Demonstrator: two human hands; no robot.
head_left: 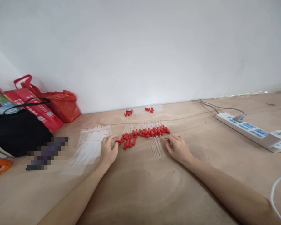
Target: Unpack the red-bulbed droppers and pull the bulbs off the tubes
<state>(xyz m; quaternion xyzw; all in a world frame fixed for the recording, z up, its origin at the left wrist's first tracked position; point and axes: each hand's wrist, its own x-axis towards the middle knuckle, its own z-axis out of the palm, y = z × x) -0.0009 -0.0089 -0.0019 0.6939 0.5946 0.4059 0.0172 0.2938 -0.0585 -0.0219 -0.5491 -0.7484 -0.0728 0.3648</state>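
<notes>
A row of several glass droppers with red rubber bulbs [145, 132] lies across the middle of the wooden table [140, 187]. My left hand [109, 150] rests at the row's left end, fingers curled, its fingertips pinching a red-bulbed dropper [120, 141]. My right hand [178, 147] sits at the row's right end, fingers bent, touching a dropper's glass tube [165, 139]. A few clear tubes [156, 147] lie between my hands. Clear zip bags [89, 147] lie just left of my left hand.
Two small sets of red bulbs on clear bags [142, 110] lie near the wall. A white power strip [253, 131] with cables sits at the right. A black bag [16, 131], red bags [61, 106] and a red box stand at the left.
</notes>
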